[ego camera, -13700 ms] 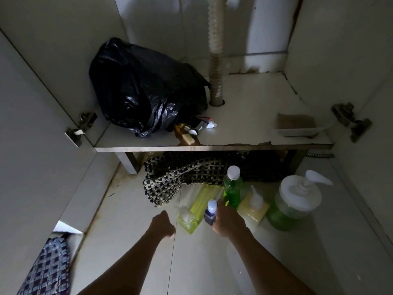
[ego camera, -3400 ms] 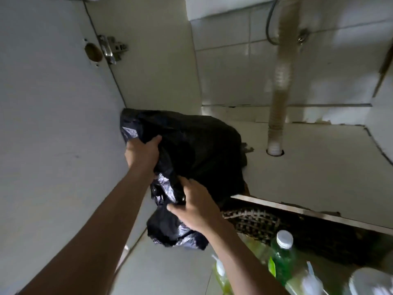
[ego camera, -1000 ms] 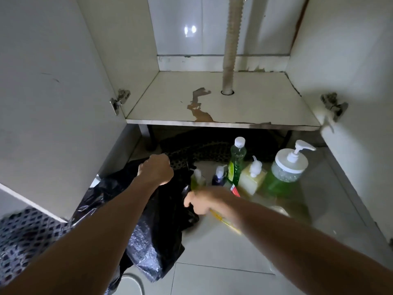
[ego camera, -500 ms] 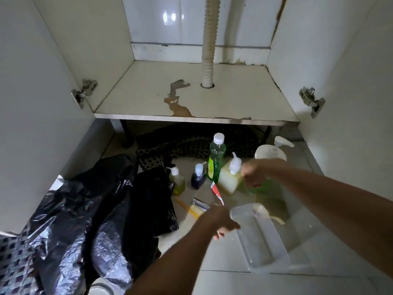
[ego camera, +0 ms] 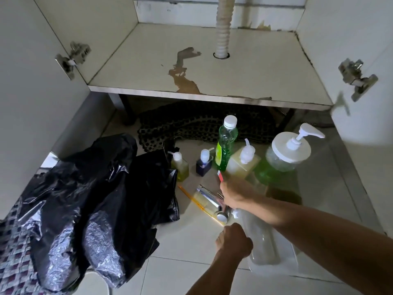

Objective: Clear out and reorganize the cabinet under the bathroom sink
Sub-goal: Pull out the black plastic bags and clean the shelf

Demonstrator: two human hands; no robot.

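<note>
The cabinet floor (ego camera: 244, 67) is bare, with a brown stain and the drain hose (ego camera: 223, 28) passing through it. On the floor tiles in front stand a green bottle (ego camera: 226, 145), a small yellow pump bottle (ego camera: 180, 166), a small blue bottle (ego camera: 204, 166), a square yellow pump bottle (ego camera: 242, 163) and a large green pump jar (ego camera: 285, 155). My left hand (ego camera: 234, 241) grips the near edge of a clear plastic tray (ego camera: 265, 245). My right hand (ego camera: 236, 194) reaches across above the tray, with its fingers round a red and white tube (ego camera: 220, 177).
A crumpled black rubbish bag (ego camera: 91, 201) lies on the tiles at the left. A chrome tube (ego camera: 209, 198) and a thin yellow stick (ego camera: 189, 195) lie beside my right hand. A dark woven mat (ego camera: 191, 124) sits under the cabinet. Both doors stand open, hinges (ego camera: 73, 56) showing.
The black bag has been pulled out of the cabinet onto the floor. My right hand has dropped from the pump bottles to the red tube, while the left hand keeps hold of the tray.
</note>
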